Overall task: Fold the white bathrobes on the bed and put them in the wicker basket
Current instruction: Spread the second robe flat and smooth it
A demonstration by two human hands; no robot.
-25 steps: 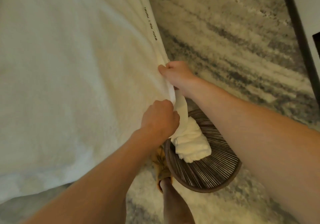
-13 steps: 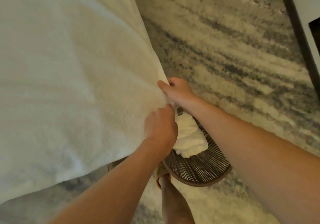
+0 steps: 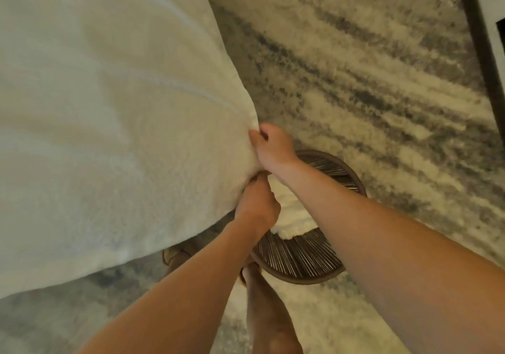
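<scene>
Already one folded white bathrobe point(image 3: 293, 217) lies inside the wicker basket point(image 3: 303, 260), so part of the job looks done. A second, unfolded bathrobe point(image 3: 114, 135) is spread wide and hangs up and to the left of the basket, not yet folded as far as I can judge; folding it and putting it in the basket is still to come. Whether more robes wait elsewhere cannot be told, since the bed is not clearly in view.

Both hands are closed on the near edge of that big robe, right above the basket. The left hand point(image 3: 257, 206) is a fist, bunching the cloth just over the basket's rim. The right hand point(image 3: 273, 145) pinches the same edge a little farther from the person, fingers curled and the forearm crossing over the basket.

Under the basket lies a shaggy rug point(image 3: 369, 80) streaked in cream and grey. A bare foot point(image 3: 262, 293) in a tan sandal stands against the basket's near side. Far right of the basket, a dark strip point(image 3: 475, 39) runs along the room's edge beside a pale panel.
</scene>
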